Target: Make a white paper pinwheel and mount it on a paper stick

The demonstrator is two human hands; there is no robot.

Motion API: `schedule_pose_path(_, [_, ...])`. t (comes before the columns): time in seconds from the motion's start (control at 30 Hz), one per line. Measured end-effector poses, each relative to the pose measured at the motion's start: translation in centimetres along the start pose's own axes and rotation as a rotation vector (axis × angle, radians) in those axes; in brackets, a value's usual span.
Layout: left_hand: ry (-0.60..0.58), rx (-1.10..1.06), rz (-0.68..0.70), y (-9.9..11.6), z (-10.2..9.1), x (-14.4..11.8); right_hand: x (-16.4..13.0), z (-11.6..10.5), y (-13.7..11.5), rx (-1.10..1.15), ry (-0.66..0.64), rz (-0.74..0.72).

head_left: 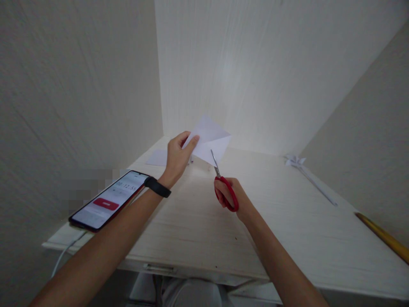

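Left hand (177,156) pinches a folded white paper (211,140) by its left corner, thumb and fingers closed on it, held above the desk near frame centre. Paper is thin, matte, creased into flat angular facets, roughly kite-shaped; its long axis runs from lower left to upper right, one point aimed toward the back wall. A black band (157,186) sits on the left wrist.

Right hand (234,197) grips red-handled scissors (223,187), fingers through the glossy plastic loops. Slim metal blades point up and slightly left; the tip meets the paper's lower edge. Blades look nearly closed, gap too small to tell. Scissors' long axis runs near vertical in frame.

Desk (287,230) is pale laminate with faint wood grain, smooth, rectangular, front edge across the lower frame. At left, a dark-rimmed phone (110,199) lies flat, screen lit with a red button, a white cable (65,251) trailing off the edge. A flat paper scrap (157,157) lies behind the left hand. At upper right a white folded paper shape with a long thin stem (311,178) lies on the desk; at right edge a yellow stick-like thing (383,237), partly cut off.

Plain off-white panelled walls close in on left, back and right
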State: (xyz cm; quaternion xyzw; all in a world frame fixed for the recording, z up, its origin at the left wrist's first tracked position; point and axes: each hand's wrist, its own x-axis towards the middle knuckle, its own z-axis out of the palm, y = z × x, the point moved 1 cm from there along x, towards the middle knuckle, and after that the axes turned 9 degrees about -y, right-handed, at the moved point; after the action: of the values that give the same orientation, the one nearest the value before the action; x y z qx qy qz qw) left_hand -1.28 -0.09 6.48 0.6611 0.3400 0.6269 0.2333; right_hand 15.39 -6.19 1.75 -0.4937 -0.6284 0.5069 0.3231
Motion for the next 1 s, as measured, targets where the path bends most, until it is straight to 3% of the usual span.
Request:
schedule_pose_path(0.33, [-0.003,0.05,0.026,0.1,0.0,0.0,-0.4,0.0,-0.5,0.13,-0.047,-0.046])
schedule_pose_path(0.63, [-0.11,0.182,0.068,1.0,0.6,-0.7,-0.3,0.3,-0.9,0.206,-0.126,-0.099])
schedule_pose_path(1.0, [-0.158,0.162,0.073,1.0,1.0,-1.2,-0.3,0.2,-0.8,0.268,-0.109,-0.15])
